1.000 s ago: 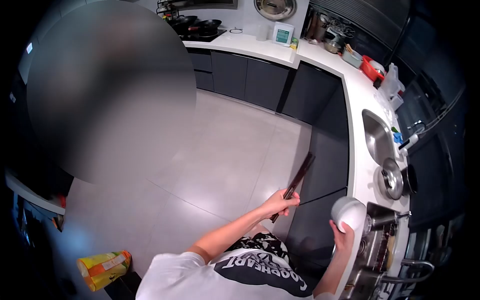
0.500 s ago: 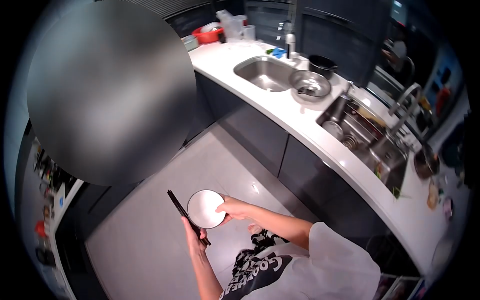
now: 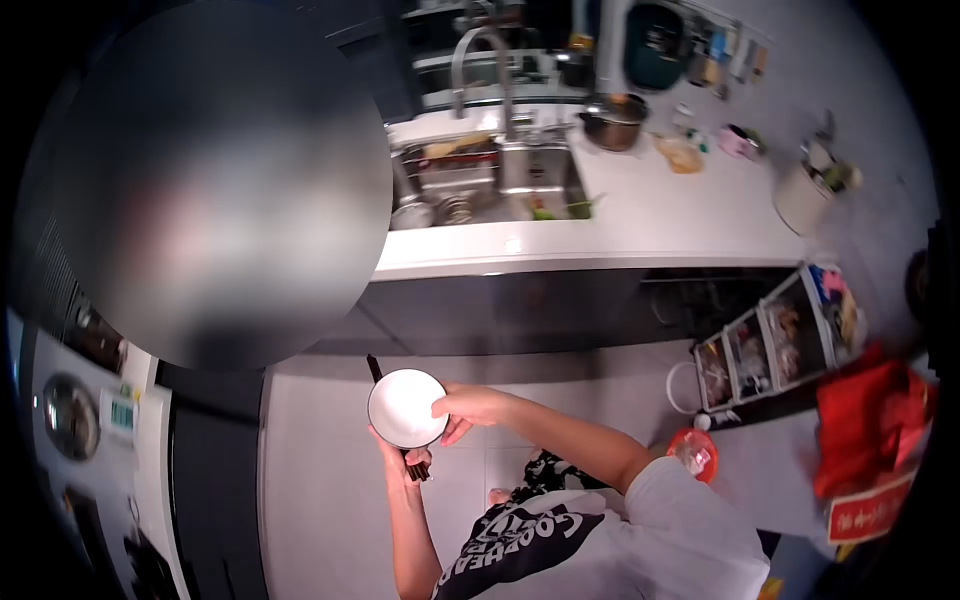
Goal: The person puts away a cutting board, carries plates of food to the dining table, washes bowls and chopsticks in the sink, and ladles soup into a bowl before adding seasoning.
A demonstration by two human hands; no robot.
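A round white bowl (image 3: 405,405) with a thin dark rim is held in front of my body. My right hand (image 3: 468,408) grips its right edge, thumb over the rim and fingers beneath. Below and left of the bowl, my left hand (image 3: 398,462) is closed around a bundle of dark chopsticks (image 3: 418,470). The chopsticks pass behind the bowl, and their far ends stick out above it. Part of my left hand is hidden under the bowl.
Across the floor, a white counter (image 3: 690,225) holds a sink (image 3: 545,190) with a tall faucet (image 3: 480,75). A lidded pot (image 3: 613,122) and a utensil holder (image 3: 803,200) stand on it. At right are a basket rack (image 3: 765,345) and red bag (image 3: 865,420). A blurred disc covers the upper left.
My view has turned right, so the faucet sink is now straight ahead and the rack shows. Both hands keep hold of the bowl and chopsticks; the bowl now covers more of the chopsticks.
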